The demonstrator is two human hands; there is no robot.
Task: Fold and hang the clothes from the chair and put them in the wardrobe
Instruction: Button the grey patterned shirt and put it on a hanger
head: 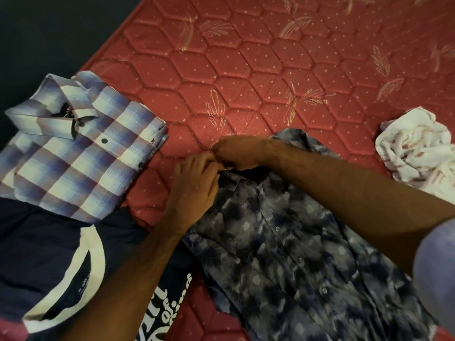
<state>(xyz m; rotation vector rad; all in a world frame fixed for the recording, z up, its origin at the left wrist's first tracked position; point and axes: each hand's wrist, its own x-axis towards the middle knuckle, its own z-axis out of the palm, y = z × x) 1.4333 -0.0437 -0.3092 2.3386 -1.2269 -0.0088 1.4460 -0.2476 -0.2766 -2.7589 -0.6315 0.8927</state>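
Grey shirt [283, 242] collar pinched by both hands

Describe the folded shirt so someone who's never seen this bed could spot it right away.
On the red quilted mattress, look to its left edge, left of both hands. The checked shirt lies there neatly folded, collar up, partly on a navy T-shirt. It alone has blue, white and maroon squares.
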